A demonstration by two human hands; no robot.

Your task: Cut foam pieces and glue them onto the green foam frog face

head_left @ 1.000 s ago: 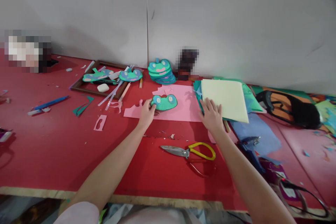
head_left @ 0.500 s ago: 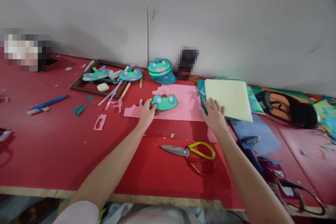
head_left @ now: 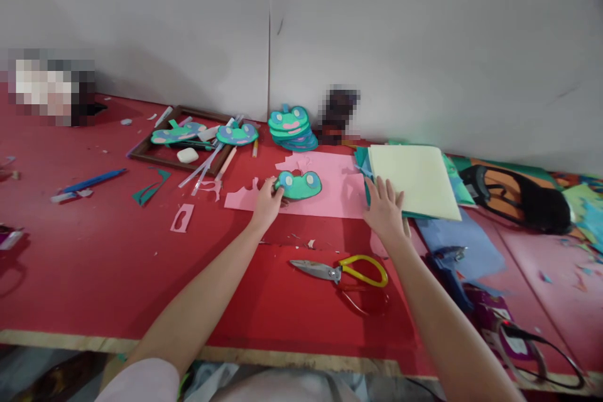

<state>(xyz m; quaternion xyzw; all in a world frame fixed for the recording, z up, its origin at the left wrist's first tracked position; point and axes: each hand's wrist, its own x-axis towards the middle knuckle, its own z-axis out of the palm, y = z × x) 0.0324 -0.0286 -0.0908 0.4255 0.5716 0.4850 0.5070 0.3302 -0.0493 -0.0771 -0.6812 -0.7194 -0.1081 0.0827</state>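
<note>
My left hand [head_left: 267,204] pinches the left end of a green frog-face paper cutout [head_left: 301,186] with pale blue eyes. The cutout is over a pink paper sheet [head_left: 342,195] with cut-out edges. My right hand [head_left: 384,207] lies with spread fingers at the left edge of a stack of paper, whose top sheet is a cream sheet [head_left: 414,179]; green and blue pieces stick out beneath. Nearer to me, scissors [head_left: 330,271] with yellow handles lie on the red table, blades pointing left.
Finished-looking frog faces [head_left: 289,127] are piled by the wall. A brown frame [head_left: 188,167] holds more frog faces, pens and a white eraser [head_left: 187,156]. On the left lie a blue pen [head_left: 94,181] and paper scraps. Rightward are a blue glue gun [head_left: 450,270] and a black strapped item [head_left: 541,201].
The cream sheet has shifted slightly to the right, with my right hand's fingers at its edge. My left hand still holds the frog cutout; the view has moved a little.
</note>
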